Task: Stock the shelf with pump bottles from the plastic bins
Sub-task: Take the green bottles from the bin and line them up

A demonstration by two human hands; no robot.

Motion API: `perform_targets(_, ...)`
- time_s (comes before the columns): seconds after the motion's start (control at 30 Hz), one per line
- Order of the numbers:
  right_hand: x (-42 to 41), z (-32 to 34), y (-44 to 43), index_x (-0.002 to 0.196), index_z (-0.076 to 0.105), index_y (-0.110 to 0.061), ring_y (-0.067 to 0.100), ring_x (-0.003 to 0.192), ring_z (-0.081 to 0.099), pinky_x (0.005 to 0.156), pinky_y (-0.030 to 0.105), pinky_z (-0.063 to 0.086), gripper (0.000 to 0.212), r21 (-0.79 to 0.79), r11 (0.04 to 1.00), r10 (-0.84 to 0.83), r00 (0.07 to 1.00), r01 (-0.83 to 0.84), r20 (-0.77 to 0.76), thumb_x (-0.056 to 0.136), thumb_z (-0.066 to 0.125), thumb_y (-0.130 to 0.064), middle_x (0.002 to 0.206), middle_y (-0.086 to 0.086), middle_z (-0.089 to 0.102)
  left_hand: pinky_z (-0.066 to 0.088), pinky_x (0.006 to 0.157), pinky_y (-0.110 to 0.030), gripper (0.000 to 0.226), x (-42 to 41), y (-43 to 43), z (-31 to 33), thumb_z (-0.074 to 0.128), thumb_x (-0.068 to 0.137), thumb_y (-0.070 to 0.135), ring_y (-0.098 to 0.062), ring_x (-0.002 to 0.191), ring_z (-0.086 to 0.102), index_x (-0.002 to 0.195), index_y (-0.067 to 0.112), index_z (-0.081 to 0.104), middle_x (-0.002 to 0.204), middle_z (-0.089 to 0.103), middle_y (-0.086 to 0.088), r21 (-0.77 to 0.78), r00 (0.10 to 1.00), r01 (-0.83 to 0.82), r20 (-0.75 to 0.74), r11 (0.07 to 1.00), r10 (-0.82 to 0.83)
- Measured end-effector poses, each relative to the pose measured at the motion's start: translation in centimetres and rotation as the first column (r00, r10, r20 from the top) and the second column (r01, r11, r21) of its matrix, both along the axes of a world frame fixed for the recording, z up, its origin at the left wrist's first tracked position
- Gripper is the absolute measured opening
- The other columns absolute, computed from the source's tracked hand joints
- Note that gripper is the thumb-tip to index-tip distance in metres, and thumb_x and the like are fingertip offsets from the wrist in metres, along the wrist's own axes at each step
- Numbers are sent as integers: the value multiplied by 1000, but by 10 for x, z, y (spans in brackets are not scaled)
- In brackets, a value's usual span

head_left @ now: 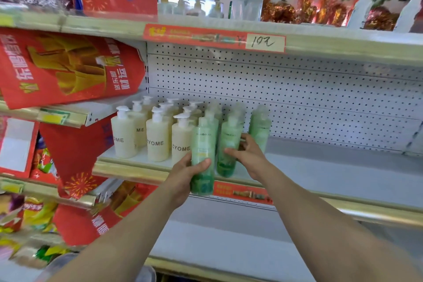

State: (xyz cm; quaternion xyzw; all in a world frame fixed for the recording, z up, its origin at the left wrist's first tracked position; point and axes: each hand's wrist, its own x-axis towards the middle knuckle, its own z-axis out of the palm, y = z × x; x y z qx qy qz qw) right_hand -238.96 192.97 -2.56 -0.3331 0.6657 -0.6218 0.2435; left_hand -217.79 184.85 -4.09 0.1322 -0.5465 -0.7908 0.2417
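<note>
My left hand (183,176) grips a green pump bottle (203,144) at the front edge of the middle shelf (320,174), just right of the cream bottles. My right hand (247,155) has its fingers curled round a second green bottle (229,142) standing on the shelf. A third green bottle (259,126) stands behind it near the pegboard back. Several cream pump bottles (158,139) marked ZYOME stand in rows at the shelf's left end. The plastic bins are out of view.
The middle shelf is bare to the right of the green bottles. A white pegboard (297,89) backs it. Red packages (68,68) lean on the left-hand shelves. The top shelf (320,46) holds clear bottles and red-gold packs. A lower shelf (229,242) lies beneath.
</note>
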Motion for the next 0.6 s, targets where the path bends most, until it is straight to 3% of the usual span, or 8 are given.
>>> perform_targets(0.2, 3, 0, 7, 125, 50, -26, 6, 98, 65, 92, 33, 55, 66, 72, 997, -11, 994, 19, -111, 70, 88, -32, 107, -9, 68, 56, 88, -48, 63, -12, 9, 10, 85, 72, 31, -28, 112, 68, 129, 27, 59, 123, 70, -6, -43, 1000, 18, 24, 999, -17)
perform_targets(0.3, 5, 2, 14, 125, 50, -27, 1, 93, 63, 78, 19, 51, 60, 106, 994, 2, 983, 18, -183, 76, 84, -34, 102, -14, 65, 57, 88, -46, 61, -18, 21, 17, 84, 74, 27, -27, 110, 68, 130, 26, 60, 121, 70, -6, -64, 999, 18, 32, 998, -16)
perform_targets(0.47, 4, 9, 19, 131, 53, -19, 13, 99, 65, 94, 35, 53, 55, 159, 985, -20, 969, 61, -247, 82, 78, -23, 105, -5, 68, 57, 86, -42, 55, -34, 40, 27, 79, 77, 22, -26, 108, 69, 129, 25, 61, 119, 71, -6, -80, 999, 21, 31, 997, -19)
perform_targets(0.6, 6, 15, 21, 137, 50, -27, 15, 100, 65, 91, 35, 55, 59, 184, 981, -13, 965, 62, -261, 83, 74, -18, 106, -5, 67, 56, 90, -42, 60, -42, 46, 27, 80, 72, 24, -25, 110, 68, 129, 25, 61, 119, 71, -6, -77, 999, 30, 23, 997, -28)
